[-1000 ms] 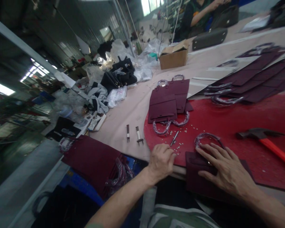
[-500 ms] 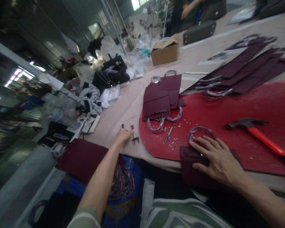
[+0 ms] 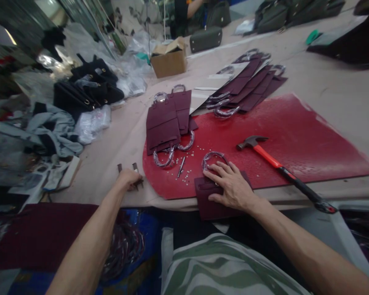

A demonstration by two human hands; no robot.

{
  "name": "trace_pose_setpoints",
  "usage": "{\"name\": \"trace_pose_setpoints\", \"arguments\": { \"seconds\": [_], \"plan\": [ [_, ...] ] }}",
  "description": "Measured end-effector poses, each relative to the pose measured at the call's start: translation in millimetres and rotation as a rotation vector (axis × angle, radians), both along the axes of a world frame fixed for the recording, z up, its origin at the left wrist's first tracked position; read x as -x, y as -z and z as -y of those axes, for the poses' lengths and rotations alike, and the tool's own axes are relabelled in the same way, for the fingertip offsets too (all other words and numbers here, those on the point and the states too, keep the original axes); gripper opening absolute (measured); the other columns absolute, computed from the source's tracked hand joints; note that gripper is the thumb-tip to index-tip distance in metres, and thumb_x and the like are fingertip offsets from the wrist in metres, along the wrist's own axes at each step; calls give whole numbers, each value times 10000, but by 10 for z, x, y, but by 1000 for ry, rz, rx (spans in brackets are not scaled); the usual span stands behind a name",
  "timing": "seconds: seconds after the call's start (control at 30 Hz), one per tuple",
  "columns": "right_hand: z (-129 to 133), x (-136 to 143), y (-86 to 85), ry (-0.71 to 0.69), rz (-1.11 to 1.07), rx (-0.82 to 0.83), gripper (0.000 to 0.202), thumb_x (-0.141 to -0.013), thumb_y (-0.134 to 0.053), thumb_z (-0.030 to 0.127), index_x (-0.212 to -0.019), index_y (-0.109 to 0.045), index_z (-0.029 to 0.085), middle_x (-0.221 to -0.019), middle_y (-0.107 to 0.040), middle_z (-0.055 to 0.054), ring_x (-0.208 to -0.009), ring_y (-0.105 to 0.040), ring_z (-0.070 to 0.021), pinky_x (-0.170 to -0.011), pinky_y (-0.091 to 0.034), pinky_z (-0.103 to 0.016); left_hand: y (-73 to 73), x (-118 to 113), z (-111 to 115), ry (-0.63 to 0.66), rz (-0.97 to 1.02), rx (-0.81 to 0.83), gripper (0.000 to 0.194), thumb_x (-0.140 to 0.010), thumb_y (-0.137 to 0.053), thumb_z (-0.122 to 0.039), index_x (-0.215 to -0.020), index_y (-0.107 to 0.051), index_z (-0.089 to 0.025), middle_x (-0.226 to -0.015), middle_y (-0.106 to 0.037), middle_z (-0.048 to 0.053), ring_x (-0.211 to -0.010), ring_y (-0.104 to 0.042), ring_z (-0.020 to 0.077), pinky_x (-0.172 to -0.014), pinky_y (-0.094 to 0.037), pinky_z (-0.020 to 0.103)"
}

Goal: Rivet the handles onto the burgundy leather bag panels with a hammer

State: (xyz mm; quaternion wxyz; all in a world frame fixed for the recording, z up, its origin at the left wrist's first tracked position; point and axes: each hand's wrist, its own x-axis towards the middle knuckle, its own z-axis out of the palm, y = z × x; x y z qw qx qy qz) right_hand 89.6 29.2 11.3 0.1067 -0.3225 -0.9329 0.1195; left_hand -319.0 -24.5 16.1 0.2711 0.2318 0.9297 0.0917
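Note:
My left hand (image 3: 129,179) is closed at the left of the red mat, its curled fingers around a small dark metal tool (image 3: 135,167) with prongs. The top of a similar metal piece (image 3: 119,168) shows just behind the hand; its lower part is hidden. My right hand (image 3: 229,186) lies with fingers spread on a maroon bag panel (image 3: 206,205) at the table's front edge, pressing it flat. The panel's plastic-wrapped handle (image 3: 207,157) arches beyond the fingertips. Between the hands, a slim metal rod (image 3: 181,167) lies among several tiny pale bits.
A claw hammer (image 3: 270,159) with an orange and black handle lies on the red mat (image 3: 310,135). Maroon bag panels (image 3: 162,125) are stacked behind, with more (image 3: 249,88) fanned out farther right. A cardboard box (image 3: 169,61) and black bags (image 3: 86,86) stand at the back.
The view has swung right, so the table's contents appear farther left. My left hand has moved slightly right onto the pronged metal tool. The right hand stays on the panel.

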Motion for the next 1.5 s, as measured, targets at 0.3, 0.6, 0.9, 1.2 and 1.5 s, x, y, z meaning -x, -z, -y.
{"name": "trace_pose_setpoints", "arguments": {
  "seconds": [0.3,0.6,0.9,1.2,1.5],
  "plan": [
    [4,0,-28,6,-13,26,775,-751,-797,518,-1433,-521,272,-1488,-468,-101,-1390,-344,-369,-1168,-199,-601,-352,-682,436,-88,592,-877,347,-657,-813,-343,-835,-598,-135,-829,-726,58,-727,-689,172,-650,-580,272],
    [-2,-7,-2,0,5,23,811,-753,-798,537,-1455,-493,268,-1502,-449,-102,-1390,-337,-375,-1163,-196,-607,0,-2065,472,493,273,-1168,143,-911,-639,-281,-1012,-639,-179,-1037,-712,74,-987,-684,196,-905,-552,347],
    [-4,-8,-19,-2,-15,31,782,-773,-783,518,-1453,-494,261,-1507,-439,-97,-1385,-335,-377,-1160,-192,-610,226,-2067,501,636,107,-1228,159,-923,-626,-201,-1081,-610,-204,-1075,-704,60,-1035,-674,195,-955,-534,383],
    [5,-6,-30,2,-10,44,800,-756,-798,525,-1451,-497,266,-1503,-445,-96,-1391,-329,-370,-1163,-194,-603,276,-2119,463,668,114,-1254,174,-927,-616,-173,-1098,-600,-197,-1081,-704,65,-1046,-679,189,-944,-550,373],
    [-1,-11,-31,4,-11,38,805,-752,-805,534,-1449,-500,270,-1496,-454,-94,-1389,-336,-365,-1163,-201,-606,276,-2100,436,724,73,-1253,154,-938,-594,-193,-1092,-591,-194,-1064,-702,72,-1026,-679,196,-922,-556,384]
  ]
}}
